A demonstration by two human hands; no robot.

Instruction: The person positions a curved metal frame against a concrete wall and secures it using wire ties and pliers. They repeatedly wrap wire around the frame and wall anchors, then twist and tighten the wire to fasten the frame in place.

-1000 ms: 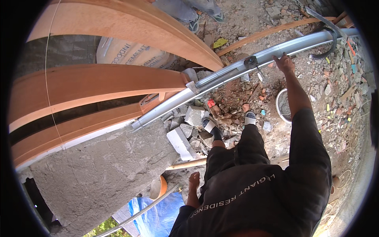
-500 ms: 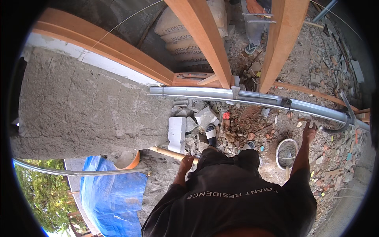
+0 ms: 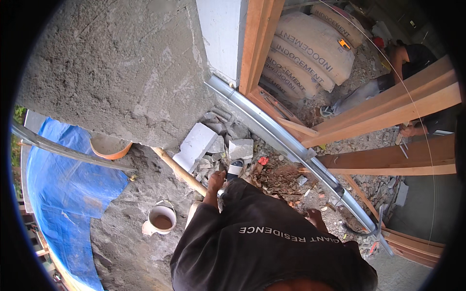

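A: So what are the hands doing?
B: Well apart. Left hand (image 3: 216, 180) looks curled by the wooden pole (image 3: 179, 170), right hand (image 3: 314, 214) is half hidden, can't tell if either's gripping.
A: Metal rail (image 3: 272, 125)?
B: Along the timber frame's (image 3: 262, 43) foot.

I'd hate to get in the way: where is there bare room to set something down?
The uneven grey ground between the blue tarp and the white bucket looks bare. It is crowded between the wooden pole and the metal rail, where rubble and a white block lie.
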